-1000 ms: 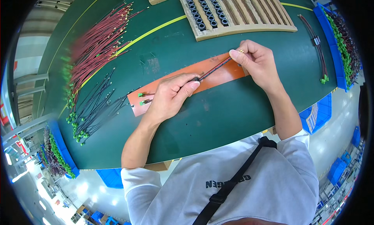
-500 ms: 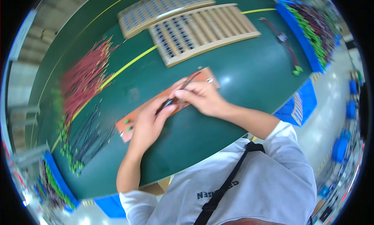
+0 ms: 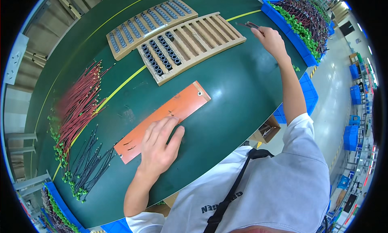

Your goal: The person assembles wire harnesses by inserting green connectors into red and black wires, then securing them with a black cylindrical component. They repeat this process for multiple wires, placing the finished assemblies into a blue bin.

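My left hand rests over the near edge of an orange board, fingers stretched and thumb apart, with nothing seen in it. The board lies slanted on the green table and has a metal eyelet near each end. Out at the far right, my right hand is closed around dark red wires, whose ends stick out to the left of the fingers. A green connector shows on the table just beyond that forearm; whether it belongs to the held wires is hidden.
A slotted wooden tray holds black ring-shaped parts in its left columns. Behind it stands a second filled tray. Red wires and black wires lie at left. A blue bin of wires stands at far right.
My hands were together over the board with a black part and wire. The right hand has moved to the far right, to the wires there. The left hand is now empty on the board.
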`<action>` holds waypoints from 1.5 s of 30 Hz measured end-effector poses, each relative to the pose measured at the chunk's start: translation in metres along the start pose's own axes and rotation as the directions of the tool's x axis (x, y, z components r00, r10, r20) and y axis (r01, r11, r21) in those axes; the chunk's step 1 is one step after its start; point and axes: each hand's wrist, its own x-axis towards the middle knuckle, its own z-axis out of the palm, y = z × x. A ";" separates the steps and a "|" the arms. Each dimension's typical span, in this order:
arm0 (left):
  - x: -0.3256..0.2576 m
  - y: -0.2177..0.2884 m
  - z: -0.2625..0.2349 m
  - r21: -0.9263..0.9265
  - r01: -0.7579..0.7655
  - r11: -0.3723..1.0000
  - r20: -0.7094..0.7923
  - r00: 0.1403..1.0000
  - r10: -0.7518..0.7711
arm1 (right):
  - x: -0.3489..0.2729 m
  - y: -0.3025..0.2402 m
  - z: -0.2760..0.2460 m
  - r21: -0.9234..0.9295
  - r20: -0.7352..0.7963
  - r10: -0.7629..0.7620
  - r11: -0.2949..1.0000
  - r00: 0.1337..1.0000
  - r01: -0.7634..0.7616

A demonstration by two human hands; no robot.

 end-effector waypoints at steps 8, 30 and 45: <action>-0.013 -0.004 0.019 -0.027 0.004 1.000 0.080 0.997 -0.002 | -0.012 0.079 0.038 0.078 -0.068 -0.101 0.991 0.993 0.106; -0.017 -0.013 0.029 -0.057 -0.019 0.998 0.099 0.995 0.025 | -0.020 0.106 0.022 -0.280 -0.034 -0.062 0.959 0.997 0.050; -0.020 -0.016 0.030 -0.080 0.000 0.997 0.108 0.994 0.009 | -0.021 0.015 0.038 -0.071 -0.368 -0.384 0.920 0.847 0.386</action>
